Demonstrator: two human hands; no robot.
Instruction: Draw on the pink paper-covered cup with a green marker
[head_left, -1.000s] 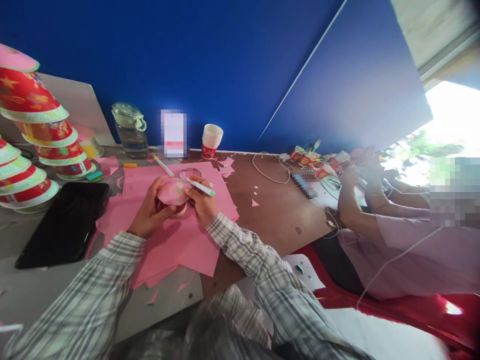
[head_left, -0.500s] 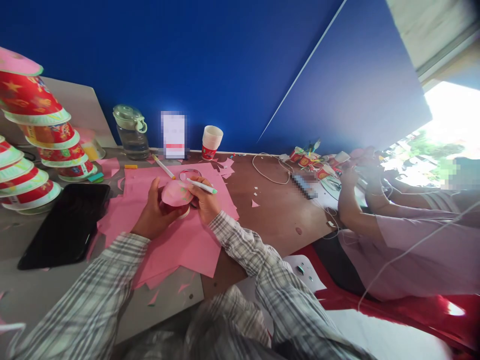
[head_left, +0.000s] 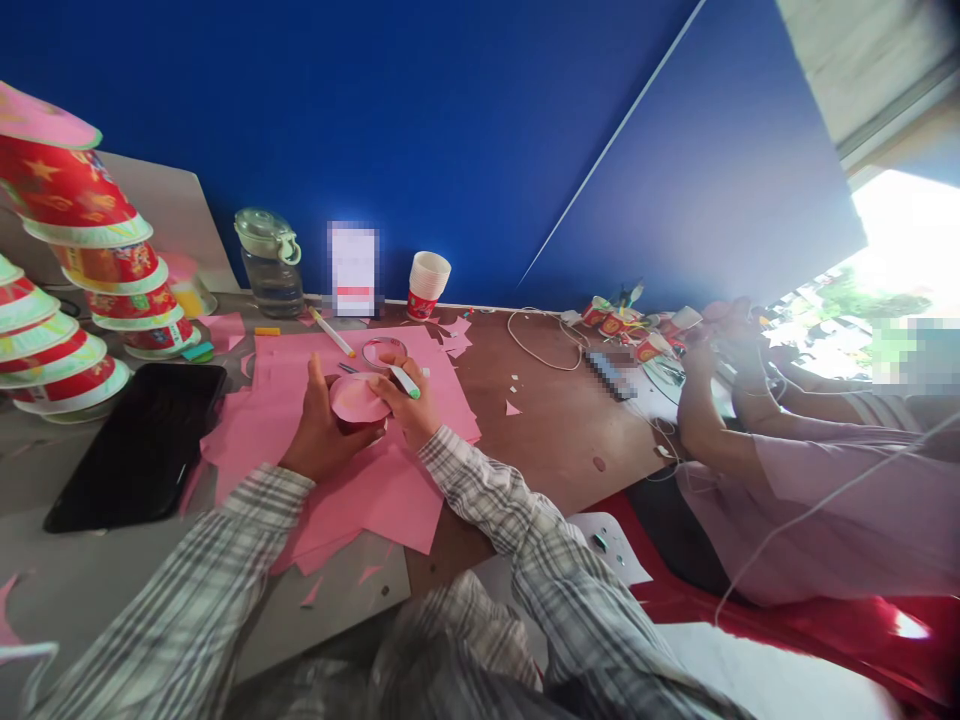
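My left hand (head_left: 324,432) is wrapped round a paper cup whose top is covered by a round pink paper piece (head_left: 358,398). My right hand (head_left: 411,405) holds a white marker with a green tip (head_left: 406,382), and its fingers touch the edge of the pink piece. Below both hands lie overlapping pink sheets (head_left: 390,495). Just behind the hands is a roll of tape (head_left: 384,350), partly hidden by my right fingers. Another white marker (head_left: 332,333) with an orange end lies at the back of the sheets.
Stacked red cups (head_left: 116,270) stand at the left, beside a black phone (head_left: 142,440). Along the blue partition are a water bottle (head_left: 268,265), a lit blurred screen (head_left: 354,270) and nested cups (head_left: 428,285). At the right, a person in pink works near cups and cables.
The marker in my right hand has turned, its green end now pointing more downward. My right fingers have shifted onto the pink piece's edge. The whole view has moved slightly.
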